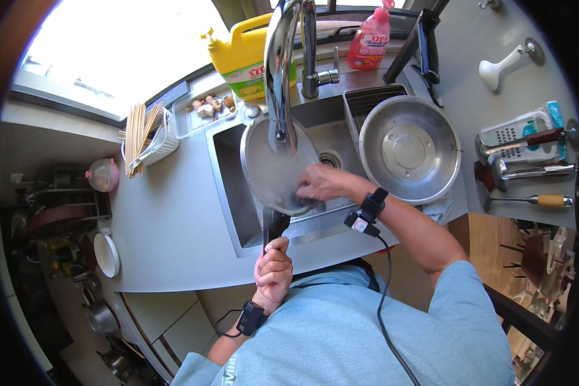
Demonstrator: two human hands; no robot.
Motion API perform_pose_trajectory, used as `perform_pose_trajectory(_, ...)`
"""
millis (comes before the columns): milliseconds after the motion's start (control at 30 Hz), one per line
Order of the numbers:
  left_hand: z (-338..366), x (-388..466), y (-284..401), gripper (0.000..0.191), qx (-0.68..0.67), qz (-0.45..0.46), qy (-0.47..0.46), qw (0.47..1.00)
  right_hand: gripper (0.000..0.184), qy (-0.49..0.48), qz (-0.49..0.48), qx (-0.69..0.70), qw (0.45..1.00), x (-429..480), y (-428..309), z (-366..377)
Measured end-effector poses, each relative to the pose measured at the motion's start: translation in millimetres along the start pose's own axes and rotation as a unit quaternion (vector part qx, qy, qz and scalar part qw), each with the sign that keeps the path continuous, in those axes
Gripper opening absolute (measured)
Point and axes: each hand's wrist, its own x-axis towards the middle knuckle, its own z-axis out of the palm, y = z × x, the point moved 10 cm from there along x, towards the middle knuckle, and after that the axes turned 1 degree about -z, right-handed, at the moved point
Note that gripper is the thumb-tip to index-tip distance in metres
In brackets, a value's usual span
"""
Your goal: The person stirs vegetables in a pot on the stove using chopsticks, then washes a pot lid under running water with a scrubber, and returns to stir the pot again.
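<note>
A round metal pan (268,166) is held over the sink beneath the chrome faucet (279,91). My left hand (274,270) is closed around its dark handle (275,224), at the counter's front edge. Fingers curled, my right hand (325,182) is at the right side of the pan's inner face and looks blurred. Something dark shows under those fingertips, but I cannot tell whether it is a scrubber in the hand or part of the pan. The pan's surface looks cloudy and wet around the faucet's outlet.
The steel sink (235,193) has a wire rack (352,113) and a large metal basin (407,149) on its right. Behind stand a yellow detergent jug (239,53) and a pink pump bottle (369,43). A chopstick basket (161,144) and a ginger tray (178,113) are left.
</note>
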Motion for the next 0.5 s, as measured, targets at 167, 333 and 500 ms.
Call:
perform_pose_trajectory(167, 2.6, 3.8, 2.2, 0.012, -0.019, 0.003, -0.009, 1.000, 0.033, 0.042, 0.022, 0.005, 0.999, -8.3, 8.0, -13.9)
perform_pose_trajectory(333, -5.9, 6.7, 0.0, 0.012, -0.017, -0.012, 0.006, 1.000, 0.032, 0.030, 0.037, 0.017, 0.999, -10.3, 15.3, -10.0)
perform_pose_trajectory(500, -2.5, 10.9, -0.3, 0.012, -0.019, -0.027, -0.012, 0.999, 0.031, 0.043, 0.012, 0.148, 0.988, -12.8, 7.1, -20.3)
